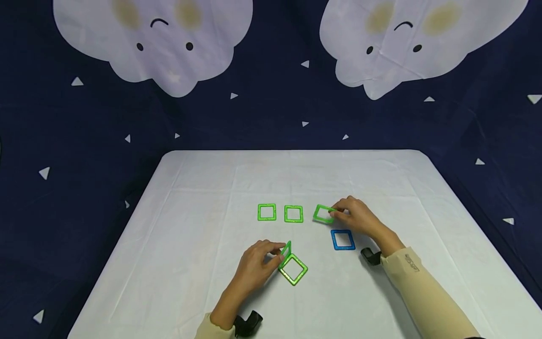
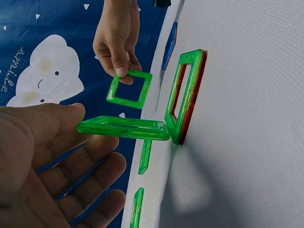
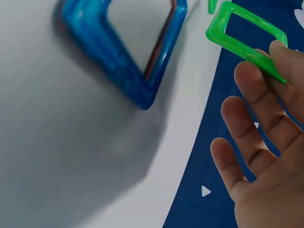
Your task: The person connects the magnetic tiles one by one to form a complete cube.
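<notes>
Raised green square frame (image 2: 123, 132), pinched by left hand (image 1: 256, 263), edge meeting flat green frame (image 2: 191, 97) on white table (image 1: 169, 263); second green frame (image 1: 323, 221), pinched by right hand (image 1: 358, 218), lifted near blue frame (image 1: 344, 248); step judged: edge-joining, the next move likely needing steady alignment.

Your head camera looks forward and down from above the green square frame (image 3: 232, 43) in your right hand (image 1: 356, 217); your right-wrist camera shares it close by, your left-wrist camera from farther across.
</notes>
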A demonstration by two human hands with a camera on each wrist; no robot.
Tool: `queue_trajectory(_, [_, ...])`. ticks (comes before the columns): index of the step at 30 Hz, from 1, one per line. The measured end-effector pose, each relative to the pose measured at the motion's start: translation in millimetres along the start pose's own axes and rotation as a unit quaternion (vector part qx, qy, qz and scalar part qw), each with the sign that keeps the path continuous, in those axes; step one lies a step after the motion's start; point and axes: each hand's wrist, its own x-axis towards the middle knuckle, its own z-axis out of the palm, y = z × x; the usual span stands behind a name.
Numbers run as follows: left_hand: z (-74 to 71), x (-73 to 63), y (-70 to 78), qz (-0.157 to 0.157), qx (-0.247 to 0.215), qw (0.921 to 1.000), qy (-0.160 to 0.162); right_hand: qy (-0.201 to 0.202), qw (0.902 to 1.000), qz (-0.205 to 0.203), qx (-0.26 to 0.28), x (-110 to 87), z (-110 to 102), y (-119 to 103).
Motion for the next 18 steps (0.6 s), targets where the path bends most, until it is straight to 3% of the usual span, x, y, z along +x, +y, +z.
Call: queue_trajectory(18, [0.5,0.9,0.8,-0.003,-0.001,1.0,-0.002,0.047,0.9988,0.008,0.005,-19.3,-5,-25])
